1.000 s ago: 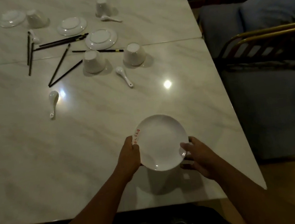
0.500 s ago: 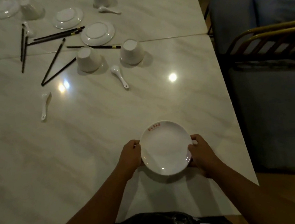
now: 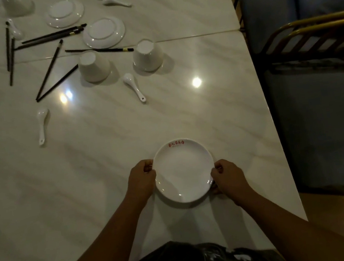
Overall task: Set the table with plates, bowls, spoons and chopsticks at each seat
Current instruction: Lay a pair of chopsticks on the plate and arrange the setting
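Observation:
A white plate (image 3: 183, 170) with red lettering on its far rim rests right side up on the marble table (image 3: 105, 160) near my edge. My left hand (image 3: 141, 180) grips its left rim and my right hand (image 3: 226, 177) grips its right rim. Further off stand two upturned white bowls (image 3: 94, 66) (image 3: 147, 55), two upside-down plates (image 3: 103, 32) (image 3: 64, 13), white spoons (image 3: 134, 86) (image 3: 42, 124) (image 3: 116, 1) and several dark chopsticks (image 3: 51, 69) scattered at the far left.
A blue upholstered chair with a gold metal frame (image 3: 310, 26) stands close to the table's right edge. More white dishes (image 3: 17, 6) sit at the far left corner. A seam (image 3: 198, 36) crosses the tabletop behind the bowls.
The plate has been turned so its red lettering went from the left rim to the far rim, and it has come down from a tilted hold to lie flat on the table.

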Tool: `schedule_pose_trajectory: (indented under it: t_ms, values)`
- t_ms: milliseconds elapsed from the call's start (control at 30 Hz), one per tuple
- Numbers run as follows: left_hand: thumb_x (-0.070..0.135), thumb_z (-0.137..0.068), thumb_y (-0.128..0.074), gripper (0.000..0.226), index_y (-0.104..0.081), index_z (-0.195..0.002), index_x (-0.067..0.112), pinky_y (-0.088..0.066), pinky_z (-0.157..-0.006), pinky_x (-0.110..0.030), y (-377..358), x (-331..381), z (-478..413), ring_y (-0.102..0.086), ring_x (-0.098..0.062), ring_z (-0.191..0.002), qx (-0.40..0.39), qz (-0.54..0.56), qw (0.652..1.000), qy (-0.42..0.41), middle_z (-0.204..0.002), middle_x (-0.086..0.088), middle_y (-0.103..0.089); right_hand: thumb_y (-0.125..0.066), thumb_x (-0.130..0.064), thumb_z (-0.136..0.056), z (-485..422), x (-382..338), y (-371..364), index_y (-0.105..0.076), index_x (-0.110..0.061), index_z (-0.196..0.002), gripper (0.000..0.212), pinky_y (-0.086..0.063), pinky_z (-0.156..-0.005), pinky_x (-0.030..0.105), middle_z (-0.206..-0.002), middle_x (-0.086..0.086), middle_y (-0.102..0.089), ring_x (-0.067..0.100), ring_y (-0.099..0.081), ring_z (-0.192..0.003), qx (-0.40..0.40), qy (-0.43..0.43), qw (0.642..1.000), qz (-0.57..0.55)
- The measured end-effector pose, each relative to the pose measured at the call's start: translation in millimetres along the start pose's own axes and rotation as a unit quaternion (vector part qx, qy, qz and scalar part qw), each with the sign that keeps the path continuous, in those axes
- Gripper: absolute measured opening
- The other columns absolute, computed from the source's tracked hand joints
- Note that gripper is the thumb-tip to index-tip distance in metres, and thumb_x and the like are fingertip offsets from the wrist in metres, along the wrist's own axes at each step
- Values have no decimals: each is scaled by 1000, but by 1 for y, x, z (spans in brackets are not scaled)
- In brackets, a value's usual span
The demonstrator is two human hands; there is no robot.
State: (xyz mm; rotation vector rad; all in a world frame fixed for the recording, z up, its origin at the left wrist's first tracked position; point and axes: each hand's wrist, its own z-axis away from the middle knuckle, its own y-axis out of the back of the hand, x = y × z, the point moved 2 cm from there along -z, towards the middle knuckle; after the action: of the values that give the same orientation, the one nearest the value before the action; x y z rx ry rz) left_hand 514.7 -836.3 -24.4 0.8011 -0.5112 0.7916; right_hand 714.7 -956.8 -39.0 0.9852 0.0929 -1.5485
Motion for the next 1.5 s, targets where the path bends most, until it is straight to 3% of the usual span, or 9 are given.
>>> schedule_pose_trajectory:
  t_ms: [233,433,533,633,733,1033,1267,1367,1500]
  values:
    - [-8,-81,-51,32,-62,-106,8,-53,-80,-35,2,-2,-1,-61,-14,-84,-14,12,1000,-16,-91,-3,-66,-55,-13,-89,-1,-3,6,-58,-12,-100,12,-54,-46,21,-79,12,-68,21,-68,-59,10,35,999,14]
    - [-2,-82,-53,32,-60,-111,10,-54,-87,-43,0,0,-8,-62,-25,-95,-51,-25,998,-8,-105,-10,-66,-58,-17,-88,-3,-3,13,-60,-12,-102,15,-48,-54,18,-77,8,-68,17,-64,-64,24,49,996,65]
    - [9,-85,-56,33,-57,-118,12,-52,-92,-47,7,4,-15,-62,-27,-98,-54,-49,997,-19,-108,-10,-64,-60,-25,-88,-8,-11,17,-60,-14,-106,21,-39,-66,23,-80,1,-64,17,-58,-73,40,73,988,128]
    - [18,-92,-53,32,-54,-123,16,-48,-92,-36,19,9,-26,-58,-22,-101,-40,-107,992,-45,-105,-1,-58,-59,-26,-88,-20,-31,16,-59,-14,-118,32,-37,-77,23,-104,5,-60,20,-58,-92,65,111,978,162]
    - [20,-92,-52,32,-54,-124,15,-42,-90,-31,36,16,-43,-55,-23,-108,-16,-165,983,-84,-118,-7,-56,-58,-24,-89,-35,-65,5,-58,-15,-121,33,-41,-87,29,-115,8,-58,24,-56,-106,67,177,964,184]
    - [20,-92,-54,46,-45,-136,12,-15,-118,-37,114,30,-126,-23,-24,-143,27,-279,946,-163,-152,-12,-30,-57,-28,-88,-93,-212,-91,-55,-16,-123,37,-46,-93,39,-116,10,-57,28,-55,-106,6,301,925,232]
    - [33,-89,-52,53,-39,-138,21,-13,-118,-47,162,42,-218,-14,-31,-145,62,-353,914,-189,-155,-14,-24,-56,-36,-88,-139,-319,-169,-40,-21,-136,53,-40,-99,43,-136,11,-42,32,-43,-122,14,346,896,277]
    - [34,-89,-51,54,-37,-140,24,-12,-118,-48,177,51,-247,-11,-34,-145,72,-344,921,-167,-156,-11,-18,-61,-39,-84,-163,-359,-190,-31,-23,-143,68,-38,-101,44,-146,11,-30,35,-34,-129,28,366,888,277]
    - [36,-84,-44,54,-45,-135,19,-19,-115,-52,180,42,-256,-23,-40,-141,110,-327,919,-192,-151,-15,-31,-71,-45,-77,-197,-405,-214,-16,-31,-149,92,-30,-108,52,-155,9,-8,40,-12,-140,0,355,897,265]
